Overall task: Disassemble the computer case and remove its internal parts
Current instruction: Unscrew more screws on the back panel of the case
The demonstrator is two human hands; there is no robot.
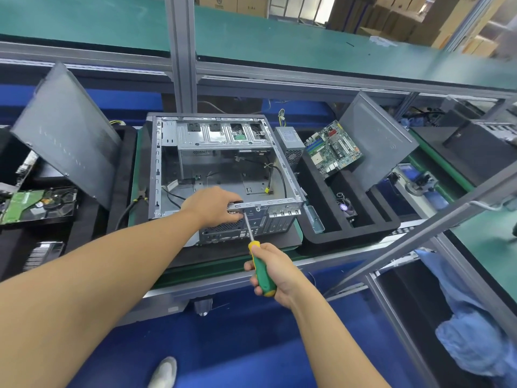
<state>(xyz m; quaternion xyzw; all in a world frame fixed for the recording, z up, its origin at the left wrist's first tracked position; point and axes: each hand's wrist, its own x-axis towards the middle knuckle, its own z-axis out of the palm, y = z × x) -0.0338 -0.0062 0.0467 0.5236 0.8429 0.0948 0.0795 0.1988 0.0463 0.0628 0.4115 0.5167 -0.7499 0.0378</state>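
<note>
- Keep the screwdriver (pixel 261 271) square to the rear panel (pixel 251 226) and press in as you turn, so the tip doesn't slip.
- Your left hand (pixel 214 205) curls over the case (pixel 153 163) at its near top edge; brace there.
- Your right hand (pixel 286 273) is wrapped round the handle.
- The case lies open-side up, straight ahead of you.

the workbench (pixel 223 269) is an aluminium-framed station with a green top. a black mat (pixel 218 254) lies on the green top, and the computer case (pixel 223 175) lies on that mat with its open side up. pliers (pixel 141 196) rest just beside the left wall of the case, on the green surface. a black foam tray (pixel 349 233) sits on the bench just right of the mat. a second black foam tray (pixel 84 219) sits to the left. a green upper shelf (pixel 279 43) runs behind, above bench level.
</note>
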